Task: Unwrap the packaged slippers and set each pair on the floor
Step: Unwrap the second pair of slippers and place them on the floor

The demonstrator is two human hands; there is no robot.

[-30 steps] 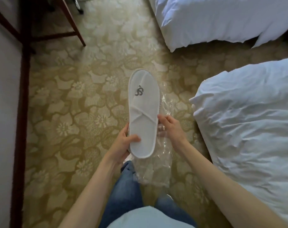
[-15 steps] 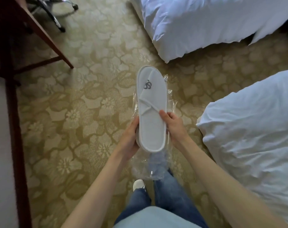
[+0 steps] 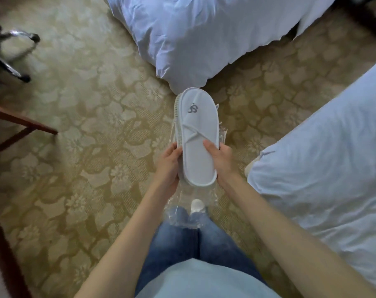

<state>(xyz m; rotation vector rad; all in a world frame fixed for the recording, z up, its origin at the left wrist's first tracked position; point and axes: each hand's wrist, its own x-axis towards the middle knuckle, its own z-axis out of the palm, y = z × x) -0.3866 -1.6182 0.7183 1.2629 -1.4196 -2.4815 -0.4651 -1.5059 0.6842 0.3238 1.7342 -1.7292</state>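
Carpeted floor [image 3: 86, 125] lies open between the far bed [image 3: 204, 29] and the near bed [image 3: 322, 158], which I judge is the landing spot. The slippers [image 3: 199, 134], stacked as one pair, are held flat in the air above it, bare on top of the clear wrapper [image 3: 182, 216] that hangs limp beneath. The left hand [image 3: 168, 166] curls round one edge and the right hand [image 3: 222, 162] grips the other with the thumb on top, likely to keep the two together.
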